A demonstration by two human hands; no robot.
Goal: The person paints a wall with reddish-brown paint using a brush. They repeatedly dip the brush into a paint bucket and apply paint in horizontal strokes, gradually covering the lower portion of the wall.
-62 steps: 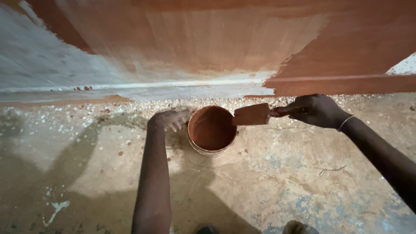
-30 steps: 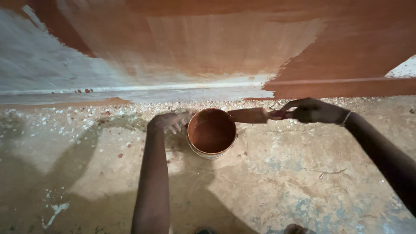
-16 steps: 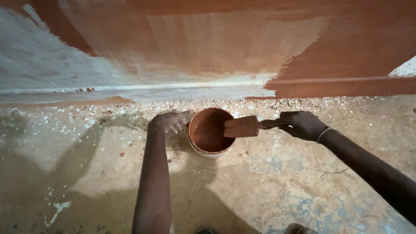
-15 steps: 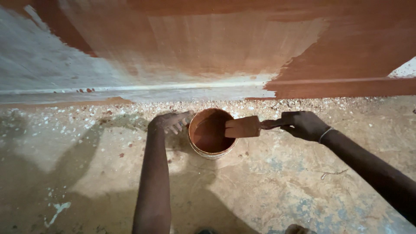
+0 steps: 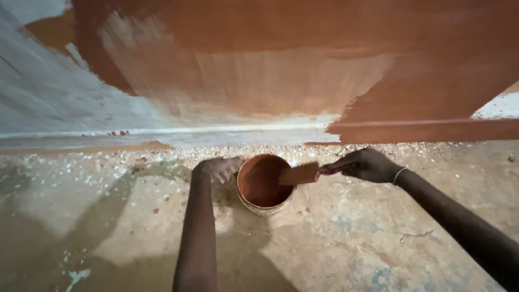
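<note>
A: Where is your left hand (image 5: pixel 217 166)?

B: You rest it against the left side of the round paint bucket with the reddish-brown inside (image 5: pixel 264 184). Your fingers curl at the rim; whether they truly clasp it I cannot tell, because the hand lies partly behind the edge.

A: And your right hand (image 5: pixel 365 164)?

B: You have it clenched around the handle of the flat, wide brush loaded with brown paint (image 5: pixel 299 174). The handle is pinched between thumb and fingers, and a thin pale bangle (image 5: pixel 399 174) sits on that wrist.

A: Where is the brush head itself?

B: It lies over the right side of the bucket's mouth, tilted and a little blurred, its bristle end pointing in toward the middle. Whether it touches the rim I cannot make out.

A: And the bucket?

B: It stands upright on the dusty concrete floor (image 5: pixel 335 243), between your two hands and near the foot of the wall.

A: What does the wall show?

B: The wall (image 5: pixel 259 75) is coated in reddish-brown paint, thinner and streaky in the middle, denser to the right. The bare grey patch (image 5: pixel 48 92) is at the left, and pale flecks of debris (image 5: pixel 97 167) lie scattered along the floor beneath it.
</note>
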